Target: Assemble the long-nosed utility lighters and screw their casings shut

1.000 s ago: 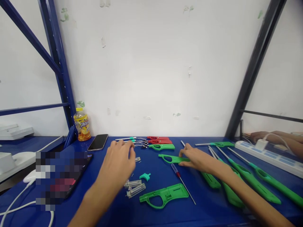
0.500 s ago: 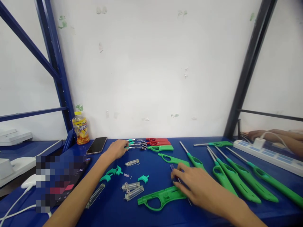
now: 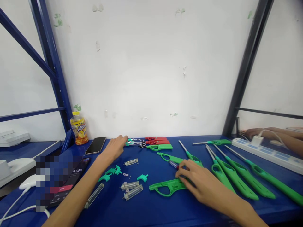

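My left hand [image 3: 115, 147] reaches to the back, its bent fingers at the left ends of the teal-tipped wired parts [image 3: 129, 143]. Those fingertips are partly hidden, so what they pinch is unclear. Wires run from these parts towards two red lighter shells [image 3: 156, 138] and a green one [image 3: 161, 147]. My right hand [image 3: 199, 178] is closed over the handle end of an open green lighter shell half [image 3: 167, 188]. A screwdriver [image 3: 174, 164] with a translucent handle is also in it, the handle poking out beyond the fingers. Just behind lies another green shell [image 3: 170, 157].
Clear fuel tanks [image 3: 133, 192], teal triggers [image 3: 142, 178] and small bits lie centre-left. Several long green lighters [image 3: 243, 179] lie at right, beside a white power strip [image 3: 267, 154]. Two phones [image 3: 96, 145] and a yellow-capped bottle [image 3: 79, 128] stand or lie left.
My right hand has drawn the green shell half to the right, screwdriver still in its fingers. My left hand has shifted slightly up at the wired parts. The view has moved a little.
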Motion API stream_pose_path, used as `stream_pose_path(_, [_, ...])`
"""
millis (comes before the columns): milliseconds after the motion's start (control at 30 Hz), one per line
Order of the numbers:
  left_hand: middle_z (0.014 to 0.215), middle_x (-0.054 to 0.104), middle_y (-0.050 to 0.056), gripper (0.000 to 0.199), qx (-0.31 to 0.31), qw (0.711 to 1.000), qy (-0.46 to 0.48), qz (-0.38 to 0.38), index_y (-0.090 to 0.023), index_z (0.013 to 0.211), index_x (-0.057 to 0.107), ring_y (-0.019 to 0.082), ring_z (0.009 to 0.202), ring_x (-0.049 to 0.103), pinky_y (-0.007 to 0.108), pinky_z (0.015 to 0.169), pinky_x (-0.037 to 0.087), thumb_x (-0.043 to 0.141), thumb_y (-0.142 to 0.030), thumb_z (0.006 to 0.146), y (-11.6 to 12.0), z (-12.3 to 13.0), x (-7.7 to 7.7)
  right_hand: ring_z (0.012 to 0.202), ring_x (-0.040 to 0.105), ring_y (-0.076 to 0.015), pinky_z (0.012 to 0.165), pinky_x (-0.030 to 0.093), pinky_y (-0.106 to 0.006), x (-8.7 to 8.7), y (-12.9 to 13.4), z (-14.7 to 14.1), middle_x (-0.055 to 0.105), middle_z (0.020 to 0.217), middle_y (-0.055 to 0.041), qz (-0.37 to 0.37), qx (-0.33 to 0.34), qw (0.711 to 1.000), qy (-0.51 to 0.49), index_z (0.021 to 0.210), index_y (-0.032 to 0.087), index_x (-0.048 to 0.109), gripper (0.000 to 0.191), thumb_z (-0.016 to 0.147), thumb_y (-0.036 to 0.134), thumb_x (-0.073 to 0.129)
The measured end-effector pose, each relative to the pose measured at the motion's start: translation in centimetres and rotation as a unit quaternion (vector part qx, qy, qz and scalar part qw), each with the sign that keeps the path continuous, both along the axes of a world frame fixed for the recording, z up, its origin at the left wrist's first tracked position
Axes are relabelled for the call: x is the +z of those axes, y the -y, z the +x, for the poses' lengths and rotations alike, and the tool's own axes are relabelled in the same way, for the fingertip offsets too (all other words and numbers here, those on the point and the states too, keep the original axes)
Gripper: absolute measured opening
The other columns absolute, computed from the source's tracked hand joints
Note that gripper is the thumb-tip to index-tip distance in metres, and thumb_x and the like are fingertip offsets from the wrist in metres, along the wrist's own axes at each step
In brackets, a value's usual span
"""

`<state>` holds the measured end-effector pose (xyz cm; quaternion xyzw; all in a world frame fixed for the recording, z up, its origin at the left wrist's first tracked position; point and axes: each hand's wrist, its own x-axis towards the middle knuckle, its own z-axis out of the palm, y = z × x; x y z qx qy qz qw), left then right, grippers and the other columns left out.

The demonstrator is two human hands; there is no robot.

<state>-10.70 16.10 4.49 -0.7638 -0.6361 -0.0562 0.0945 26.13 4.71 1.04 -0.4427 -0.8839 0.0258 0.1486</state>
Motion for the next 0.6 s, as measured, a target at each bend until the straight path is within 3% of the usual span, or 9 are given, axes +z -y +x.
stream_pose_path(100, [0.132,0.067,0.01,0.036,-0.004,0.999,0.014,0.038,-0.018,0.134,0.064,0.026,0.11,0.07,0.047,0.092,0.061,0.069,-0.037,0.104,2.1,0.5,2.0,0.126,0.061,-0.0328,0.109,0.047,-0.056,0.3,0.9,-0.8,0.065,0.13,-0.0092,-0.014,0.013,1.0,-0.015,0.116,0.028,0.072,0.024,0.107,0.045,0.058])
stream_pose_path(133, [0.126,0.067,0.012,0.027,-0.009,0.998,0.019,0.053,-0.017,0.131,0.064,0.026,0.103,0.071,0.045,0.09,0.061,0.06,-0.029,0.108,3.1,0.8,2.6,0.129,0.059,-0.0336,0.112,0.045,-0.056,0.3,1.1,-1.0,0.065,0.131,-0.009,-0.019,0.016,1.0,-0.019,0.116,0.028,0.072,0.027,0.104,0.05,0.063])
stream_pose_path(200, [0.117,0.067,0.013,0.029,-0.018,0.996,0.03,0.082,-0.017,0.13,0.063,0.025,0.091,0.072,0.041,0.086,0.058,0.041,-0.016,0.11,5.4,1.3,3.7,0.129,0.058,-0.0334,0.113,0.045,-0.054,0.3,1.6,-1.3,0.065,0.131,-0.0086,-0.025,0.025,0.999,-0.027,0.115,0.027,0.072,0.029,0.101,0.052,0.068])
stream_pose_path(267, [0.118,0.064,0.013,0.034,-0.023,0.993,0.044,0.11,-0.017,0.133,0.06,0.027,0.09,0.072,0.042,0.084,0.057,0.035,-0.018,0.11,7.9,1.8,4.0,0.126,0.059,-0.0312,0.114,0.044,-0.051,0.1,2.0,-1.8,0.067,0.127,-0.0072,-0.032,0.044,0.998,-0.034,0.113,0.027,0.072,0.024,0.101,0.048,0.07])
stream_pose_path(333, [0.12,0.063,0.013,0.037,-0.032,0.989,0.061,0.133,-0.019,0.13,0.061,0.028,0.095,0.073,0.041,0.084,0.058,0.03,-0.022,0.111,10.3,2.2,3.3,0.123,0.06,-0.0292,0.114,0.043,-0.048,0.0,2.5,-2.3,0.068,0.124,-0.0051,-0.047,0.058,0.996,-0.04,0.113,0.027,0.071,0.022,0.1,0.045,0.073])
stream_pose_path(433, [0.116,0.066,0.01,0.036,-0.11,0.953,0.165,0.227,-0.022,0.126,0.065,0.026,0.094,0.075,0.033,0.077,0.06,0.033,-0.032,0.112,13.7,2.5,0.7,0.12,0.061,-0.0273,0.11,0.045,-0.042,0.0,3.1,-3.1,0.07,0.122,-0.0029,-0.074,0.069,0.994,-0.048,0.111,0.027,0.071,0.022,0.098,0.043,0.077])
stream_pose_path(600, [0.118,0.073,0.004,0.028,-0.181,0.926,0.239,0.229,-0.03,0.132,0.065,0.019,0.099,0.077,0.02,0.084,0.061,0.051,-0.037,0.109,17.9,2.5,-3.6,0.117,0.062,-0.0273,0.105,0.047,-0.041,-0.7,3.5,-3.5,0.071,0.119,-0.0026,-0.082,0.057,0.993,-0.064,0.116,0.029,0.072,0.023,0.099,0.043,0.075])
